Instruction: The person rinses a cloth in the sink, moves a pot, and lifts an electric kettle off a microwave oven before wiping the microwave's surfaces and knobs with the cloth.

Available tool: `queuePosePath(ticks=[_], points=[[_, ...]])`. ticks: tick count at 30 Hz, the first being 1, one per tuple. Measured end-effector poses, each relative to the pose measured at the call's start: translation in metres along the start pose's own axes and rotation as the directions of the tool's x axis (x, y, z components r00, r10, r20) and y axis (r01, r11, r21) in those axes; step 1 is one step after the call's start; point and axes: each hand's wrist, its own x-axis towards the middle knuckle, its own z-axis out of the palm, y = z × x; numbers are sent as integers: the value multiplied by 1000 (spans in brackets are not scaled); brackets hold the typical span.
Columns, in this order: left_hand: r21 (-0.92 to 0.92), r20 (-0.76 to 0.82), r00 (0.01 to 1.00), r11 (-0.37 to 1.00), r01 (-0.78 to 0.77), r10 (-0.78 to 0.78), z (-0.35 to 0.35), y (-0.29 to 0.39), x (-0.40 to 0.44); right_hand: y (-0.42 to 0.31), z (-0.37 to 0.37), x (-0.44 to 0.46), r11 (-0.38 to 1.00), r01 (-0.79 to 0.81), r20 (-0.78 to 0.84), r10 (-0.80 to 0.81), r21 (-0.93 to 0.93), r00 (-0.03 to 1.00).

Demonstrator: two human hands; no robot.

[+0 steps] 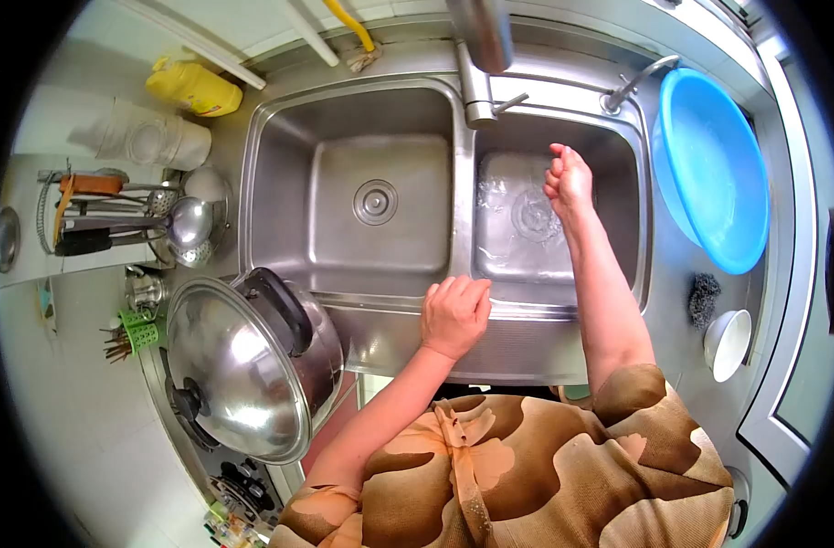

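Right basin: the task's thing [618, 187] is lying at the right of the double sink; a little water [496, 190] is spreading over its floor, glinting around the drain [534, 216].
Right hand: hovering over that basin [570, 181], fingers curling in toward the palm; cannot tell whether anything is being gripped.
Left hand: resting at or just above the sink's near rim, by the divider [455, 316], knuckles up, fingers bending under; cannot tell how tightly they are closing, or on what.
Faucet: standing at the far side [477, 91], its thick spout reaching toward the viewer, lever pointing right.
Left basin: sitting beside the divider [285, 201], its round strainer [376, 202] showing.
Small tap: curving up at the far right corner [638, 86].
Right counter: a blue tub [714, 173] is leaning on its side; nearer, a dark scouring pad [704, 300] is lying just beside a white bowl [728, 345].
Near left: a big lidded pot [321, 352] is standing, black handles showing.
Far left: a yellow bottle [198, 88] is lying tilted; ladles [190, 222] are hanging nearer.
Clothing: the person is wearing a brown patterned top [527, 457].
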Motion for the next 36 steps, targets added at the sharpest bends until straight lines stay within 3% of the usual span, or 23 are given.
queuePosePath(ticks=[3,6,9,12,16,20,22,29,36], points=[[43,-25,999,999,22,-21,1,-4,-2,-2,4,-11,1000,-16,72,15,16,997],[-39,-25,1000,999,18,-19,-3,-3,-2,5,-3,-20,982,-180,103,184,-48,977],[-199,-65,995,978,60,-75,-11,-3,2,-7,14,-47,957,-284,-40,282,-53,958],[-333,-57,983,931,148,-176,-48,21,11,9,-30,-30,956,-290,74,286,42,955],[-548,-52,990,833,85,-134,-122,67,26,-23,-6,-72,942,-336,116,336,-21,934],[-574,-183,979,818,-35,-86,-185,93,24,-30,11,-85,983,-175,175,162,61,971],[-482,-267,963,871,-92,-46,-215,91,21,-38,38,-91,991,-102,233,80,83,969],[-410,-412,908,905,-112,-75,-283,80,-15,-62,64,-129,996,-12,282,-13,88,959],[-271,-724,655,962,22,-218,-330,34,-106,-53,49,-136,998,31,198,-39,47,979]])
